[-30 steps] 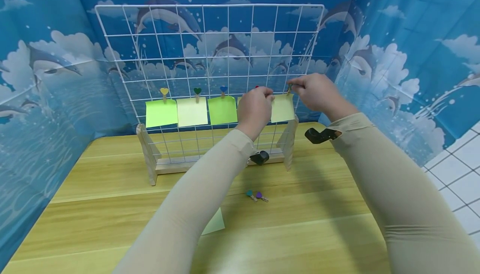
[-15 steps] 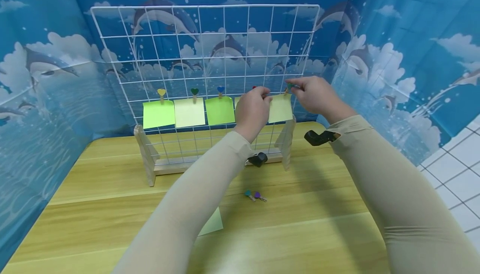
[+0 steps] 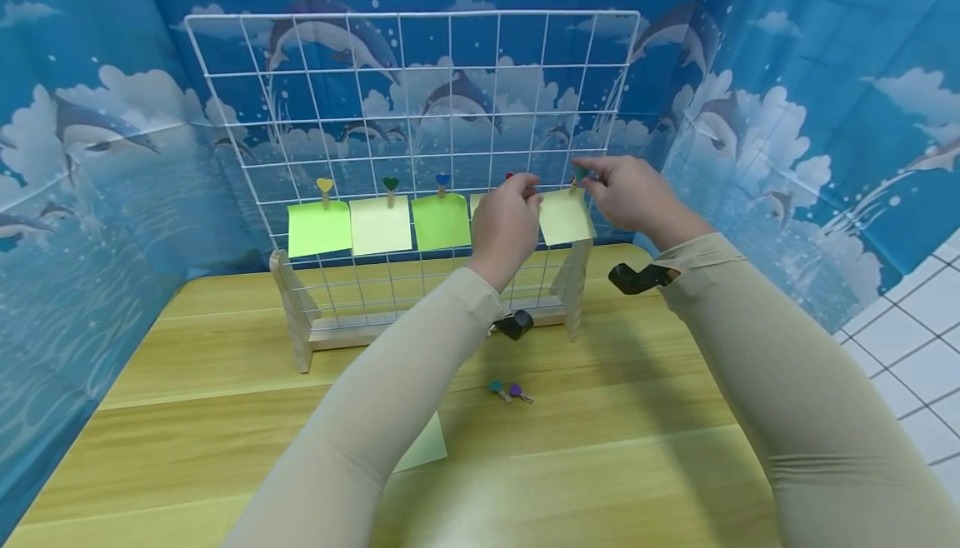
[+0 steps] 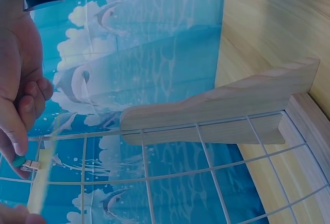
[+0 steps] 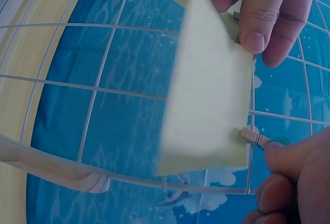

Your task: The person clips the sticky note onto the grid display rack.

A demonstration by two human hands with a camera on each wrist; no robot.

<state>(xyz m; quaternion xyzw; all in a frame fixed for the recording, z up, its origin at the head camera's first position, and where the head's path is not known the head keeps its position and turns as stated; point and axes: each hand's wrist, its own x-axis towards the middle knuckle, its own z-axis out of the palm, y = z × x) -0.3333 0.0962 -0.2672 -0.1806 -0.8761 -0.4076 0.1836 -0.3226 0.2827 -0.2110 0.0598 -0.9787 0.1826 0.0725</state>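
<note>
My right hand (image 3: 630, 190) pinches a small wooden clothespin (image 5: 254, 136) with a teal-green heart between thumb and forefinger. The clothespin's jaws are at one upper corner of a pale yellow paper note (image 3: 566, 216), by a wire of the white grid rack (image 3: 450, 119). At the note's other upper corner, my left hand (image 3: 506, 223) holds the paper with thumb and fingers, as the right wrist view (image 5: 273, 18) shows. The note's lower edge hangs loose. Behind my left hand, another pale note with a red heart clothespin (image 3: 510, 175) is mostly hidden.
Left along the grid hang a bright green note (image 3: 319, 229), a cream note (image 3: 381, 226) and a green note (image 3: 441, 223), each under a heart clothespin. On the wooden table (image 3: 600, 448) lie a teal clothespin (image 3: 500, 391), a purple clothespin (image 3: 521, 393) and a partly hidden pale sheet (image 3: 424, 445).
The note's lower right corner has swung slightly out to the right. Both hands stay nearly in place, the right one a touch lower. The head view shifted a little.
</note>
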